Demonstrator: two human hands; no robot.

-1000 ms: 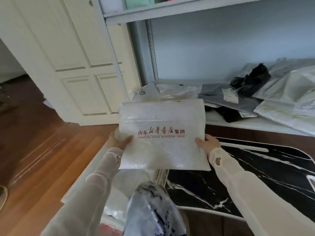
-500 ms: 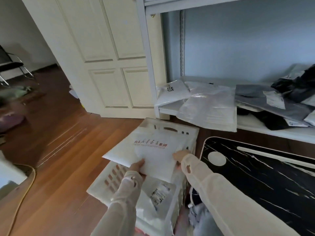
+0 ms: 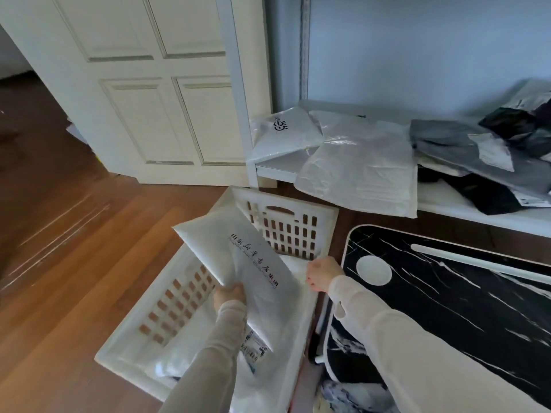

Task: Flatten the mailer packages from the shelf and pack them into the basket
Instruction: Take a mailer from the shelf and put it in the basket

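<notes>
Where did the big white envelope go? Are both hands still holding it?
The white mailer went down from in front of the shelf into the basket, tilted. The right hand seems to have let go; the left hand still grips it. The packages on the shelf stayed put.

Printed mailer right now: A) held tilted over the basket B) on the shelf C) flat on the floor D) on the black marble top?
A: the left grip holds the printed mailer by its near edge, tilted above the white basket.
</notes>
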